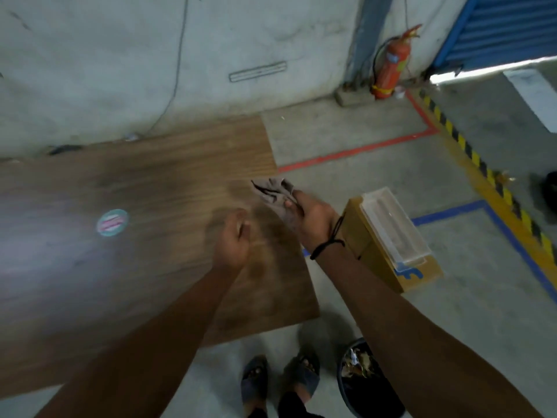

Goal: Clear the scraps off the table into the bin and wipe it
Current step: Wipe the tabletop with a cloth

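A wooden table (pixel 135 191) fills the left and middle of the head view. My right hand (pixel 313 218) is over its right edge, closed on a crumpled grey cloth (pixel 275 191) that sticks out ahead of the fingers. Just left of it my left hand (pixel 233 239) hovers over the tabletop, fingers curled, blurred by motion, with nothing visible in it. A dark round bin (pixel 367 381) stands on the floor at the lower right, under my right forearm, with scraps inside. A round sticker (pixel 112 222) lies on the table to the left.
A cardboard box (pixel 413 273) with a clear plastic tray (pixel 391 224) on top sits on the floor right of the table. My sandalled feet (pixel 280 378) are beside the bin. A red fire extinguisher (pixel 391 64) stands by the far wall. Red, blue and yellow-black tape lines mark the floor.
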